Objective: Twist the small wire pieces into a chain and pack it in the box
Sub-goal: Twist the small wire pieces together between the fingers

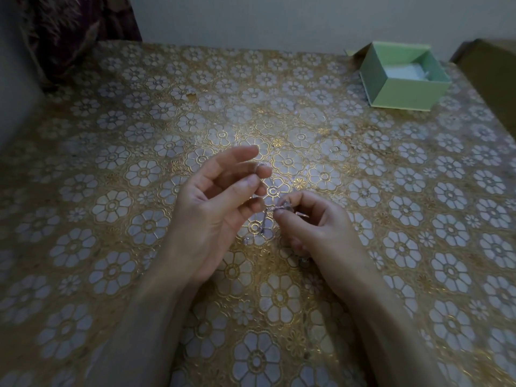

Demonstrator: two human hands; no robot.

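Over the floral table [117, 141], mid-air, both hands up.

Far left: dark patterned cloth [78, 29] bunched at the table's back corner, out of play.

Left hand [212, 202]: palm turned inward, fingers loosely spread and half curled. Something small and pale glints at one fingertip, maybe a wire bit, but I cannot tell if it is held. Reads as a loose hand, gripping nothing firmly.

Chain [275, 209]: right between the hands, a short twisted pinkish length. The pinched part runs roughly left to right, and a loose tail drops down toward the table.

Right hand [315, 222]: thumb and forefinger pinched tight on the chain, the other fingers curled under.

Key relation: the chain's free left end pokes toward the left fingertips, just beside them, so the left hand looks best placed to catch that end and twist.

Box [413, 90]: green, open, far back right and well apart from both hands; nearer the right hand. Packing is not yet done.
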